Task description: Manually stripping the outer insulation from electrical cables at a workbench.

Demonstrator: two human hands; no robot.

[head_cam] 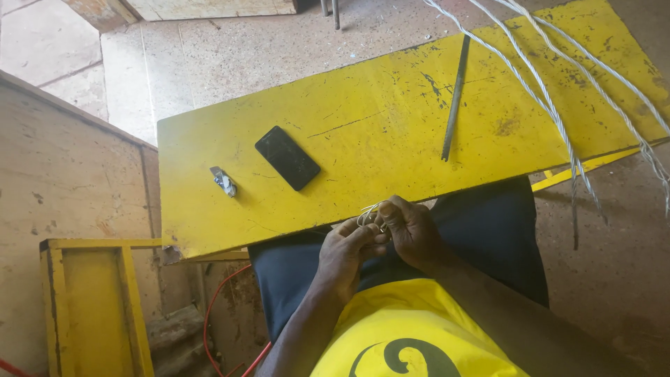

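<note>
My left hand (347, 251) and my right hand (412, 232) meet above my lap, just below the near edge of a yellow bench (363, 119). Together they pinch a small bent piece of thin white wire (368, 213), whose loops stick up between the fingertips. Both hands have their fingers closed on it. I sit with dark trousers and a yellow shirt.
On the bench lie a black phone (287, 158), a small metal clip-like piece (224, 181) and a long dark metal file (455, 98). Several twisted white wires (558, 119) run across the bench's right end. A yellow frame (91, 300) and a red cable (209, 314) lie lower left.
</note>
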